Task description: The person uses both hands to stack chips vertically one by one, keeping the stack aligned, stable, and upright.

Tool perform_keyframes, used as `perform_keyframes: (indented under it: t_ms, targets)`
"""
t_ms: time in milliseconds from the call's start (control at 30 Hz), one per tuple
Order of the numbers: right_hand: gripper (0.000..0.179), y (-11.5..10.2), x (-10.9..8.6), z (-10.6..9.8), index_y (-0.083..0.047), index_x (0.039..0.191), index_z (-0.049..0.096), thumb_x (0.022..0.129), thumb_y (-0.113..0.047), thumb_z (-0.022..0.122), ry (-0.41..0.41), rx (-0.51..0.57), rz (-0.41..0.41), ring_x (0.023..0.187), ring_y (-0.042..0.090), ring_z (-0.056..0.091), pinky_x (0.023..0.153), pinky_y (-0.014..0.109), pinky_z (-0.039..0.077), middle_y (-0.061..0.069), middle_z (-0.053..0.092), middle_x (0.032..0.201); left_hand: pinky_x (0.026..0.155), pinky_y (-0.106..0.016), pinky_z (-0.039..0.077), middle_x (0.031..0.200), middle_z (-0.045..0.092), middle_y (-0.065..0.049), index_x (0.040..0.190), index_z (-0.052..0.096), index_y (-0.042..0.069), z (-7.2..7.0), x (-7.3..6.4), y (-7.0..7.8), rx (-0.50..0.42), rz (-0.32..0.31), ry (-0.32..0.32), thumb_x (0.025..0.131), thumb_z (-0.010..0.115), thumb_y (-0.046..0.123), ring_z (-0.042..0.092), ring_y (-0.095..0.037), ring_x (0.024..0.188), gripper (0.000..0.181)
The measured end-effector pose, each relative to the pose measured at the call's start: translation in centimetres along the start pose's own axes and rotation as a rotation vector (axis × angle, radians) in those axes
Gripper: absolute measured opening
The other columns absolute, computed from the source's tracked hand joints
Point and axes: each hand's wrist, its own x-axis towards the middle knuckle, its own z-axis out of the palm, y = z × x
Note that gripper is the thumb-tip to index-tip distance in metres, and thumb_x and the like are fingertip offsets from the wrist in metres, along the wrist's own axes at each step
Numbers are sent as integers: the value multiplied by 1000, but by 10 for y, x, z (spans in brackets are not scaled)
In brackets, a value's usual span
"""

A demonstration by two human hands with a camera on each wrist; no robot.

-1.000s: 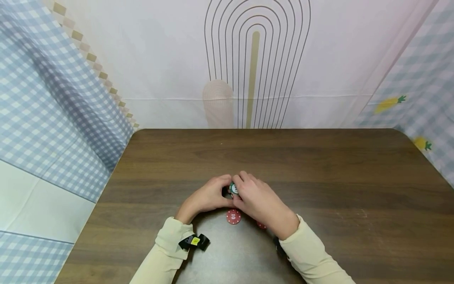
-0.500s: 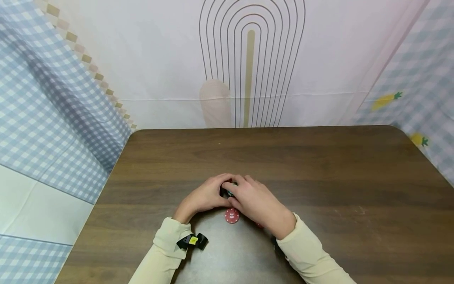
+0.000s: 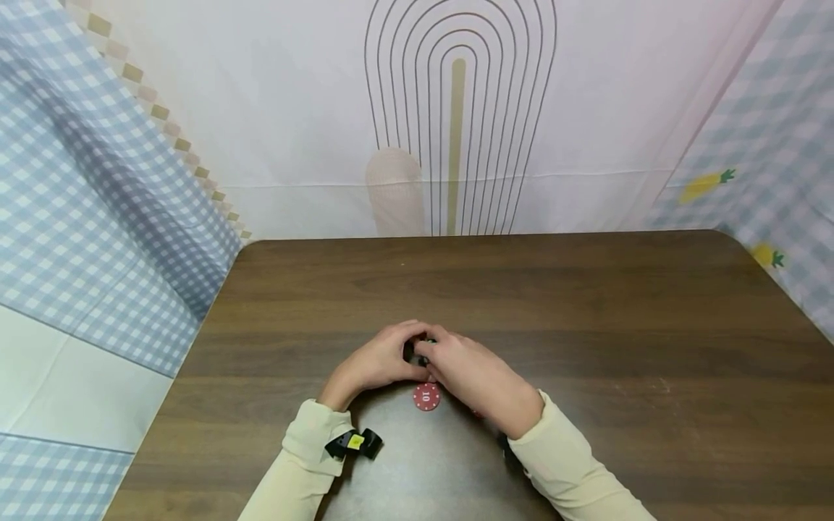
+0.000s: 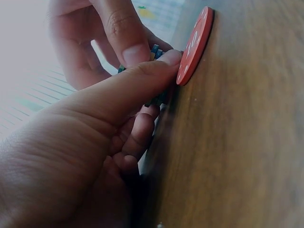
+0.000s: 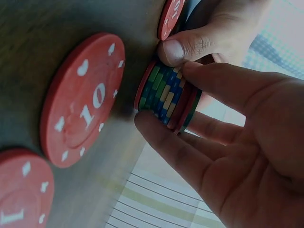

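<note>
A short stack of poker chips (image 5: 164,95) stands between both hands, with a red chip at the bottom and green, blue, cream and red edges above. At its top, a green chip (image 5: 194,107) sits slightly out of line in the right wrist view. My left hand (image 3: 378,358) curls round the stack's left side, its thumb against the near side. From the right, my right hand (image 3: 478,373) pinches the stack between thumb and fingers. Most of the stack is hidden behind the fingers in the head view. Just in front of the thumbs lies a red chip (image 3: 426,396) marked 10.
Two more red chips lie flat under the right wrist: one red chip marked 10 (image 5: 85,99) and another red chip (image 5: 23,194) partly cut off. The brown wooden table (image 3: 586,289) runs back to a white patterned curtain (image 3: 293,145).
The green chip, tilted and showing its face in the right fingers a second ago, has come down onto the stack. The right fingers have closed in over it; the left hand has hardly moved.
</note>
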Motion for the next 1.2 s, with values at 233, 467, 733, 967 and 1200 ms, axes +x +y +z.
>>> perform_keyframes:
  t_ms: [233,467,733,967,1200]
  targets:
    - [13,2,-3,-3,-7,112,73,98,-7,74,-5,23,8,90,24,68,71,37,58,14,66,113,102,-39,50,128,67,1,136,66,13,1,-1,0,8,20,6,87,86,24,62,-16,114,54]
    - [23,3,-5,-8,-8,118,71,96,-6,76,-40,68,4,93,25,70,74,36,59,15,65,121,100,-37,50,124,66,3,134,67,14,0,-1,2,1,17,5,86,87,24,61,-14,110,53]
    - [30,7,-7,-12,-9,118,71,93,7,73,-62,74,-30,80,19,67,65,27,55,10,66,123,99,-37,50,124,67,3,135,67,15,0,-2,3,-16,10,2,85,89,26,61,-14,109,55]
    - [35,8,-7,-18,-8,124,70,91,-11,83,-87,112,16,87,18,67,75,32,59,8,66,115,97,-36,50,119,66,2,131,68,12,0,-2,2,-2,25,8,86,87,22,60,-14,107,50]
    - [44,-2,-15,-41,-3,119,64,88,-21,88,-234,53,291,92,23,62,77,42,59,10,60,106,87,-30,48,107,62,4,129,70,15,0,-2,4,-31,39,17,84,91,24,55,-11,95,50]
